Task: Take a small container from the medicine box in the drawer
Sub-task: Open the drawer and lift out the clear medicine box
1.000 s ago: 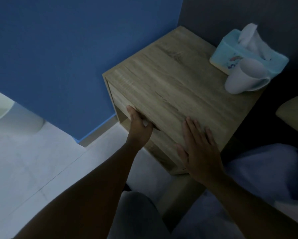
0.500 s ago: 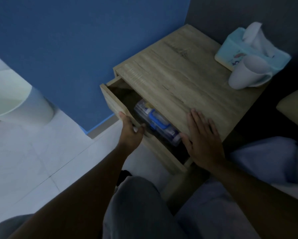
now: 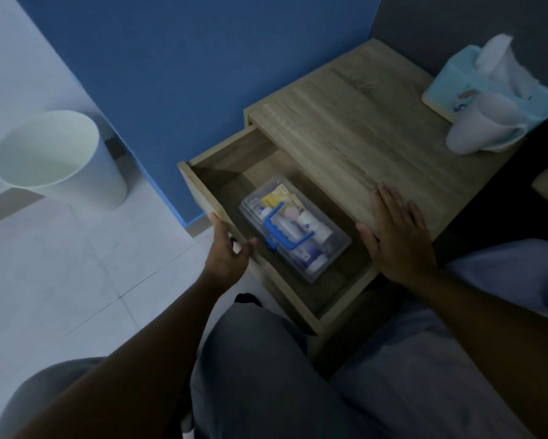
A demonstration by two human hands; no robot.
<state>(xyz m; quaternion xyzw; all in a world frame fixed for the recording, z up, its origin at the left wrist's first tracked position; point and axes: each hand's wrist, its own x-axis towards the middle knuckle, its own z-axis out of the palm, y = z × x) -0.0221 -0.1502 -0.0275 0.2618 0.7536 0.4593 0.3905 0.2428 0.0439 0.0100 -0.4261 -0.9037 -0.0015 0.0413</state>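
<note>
The wooden drawer [image 3: 203, 198] of the bedside cabinet stands pulled out. Inside lies a clear plastic medicine box [image 3: 339, 245] with a blue handle [image 3: 282, 234] on its closed lid; several small white bottles and a yellow packet show through it. My left hand [image 3: 228, 251] grips the drawer's front panel near its middle, thumb over the top edge. My right hand [image 3: 396, 236] lies flat, fingers spread, on the front edge of the cabinet top [image 3: 355, 131], just right of the box.
A light blue tissue box [image 3: 450, 90] and a white cup [image 3: 478, 128] lying on its side sit at the cabinet's far right corner. A white bin [image 3: 63, 160] stands on the tiled floor to the left, by the blue wall. My knees are below the drawer.
My left hand has pulled the drawer from shut to wide open, which uncovered the whole medicine box. My right hand has stayed flat on the cabinet top.
</note>
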